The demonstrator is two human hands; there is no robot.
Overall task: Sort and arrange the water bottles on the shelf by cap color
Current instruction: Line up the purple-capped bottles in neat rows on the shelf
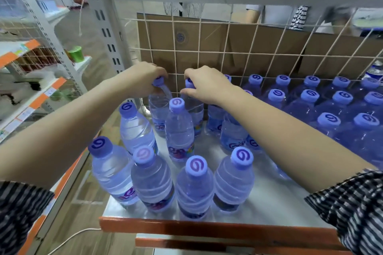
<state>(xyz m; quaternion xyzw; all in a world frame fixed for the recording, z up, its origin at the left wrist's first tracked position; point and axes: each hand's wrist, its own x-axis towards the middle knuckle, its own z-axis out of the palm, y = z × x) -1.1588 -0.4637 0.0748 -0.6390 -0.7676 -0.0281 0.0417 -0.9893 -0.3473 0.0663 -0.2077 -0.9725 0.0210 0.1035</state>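
The left hand (pixel 143 82) is curled down over the lavender cap and neck of a clear bottle (pixel 158 114) at the back left corner of the shelf (pixel 269 196), fingers wrapped round it and knuckles up. The right hand (pixel 205 86) grips the neck of the neighbouring bottle (pixel 195 114) in much the same way, thumb low towards the shoulder, a bit of cap showing past the fingers. Both held bottles stand upright, long axis vertical and caps up, close against the wire grid (pixel 228 54) at the back. The two forearms reach forward side by side with wrists bent down, and the striped sleeves (pixel 352 203) sit near the elbows. The bottles are thin see-through plastic with ribbed, spiralling walls, a colourful label band low on the body and a round matt cap stamped with a swirl. A middle bottle (pixel 179 130) stands upright just in front of the held pair, between the arms. Nearer the orange front edge (pixel 186 227) a front row (pixel 194 188) of four stands upright; the swirl is dark on some caps and pinker on others. To the right is a tight block of bottles (pixel 310 107) in rows, all caps up. The shelf surface is smooth grey metal with a dull shine, and brown cardboard (pixel 259 41) stands behind the grid.
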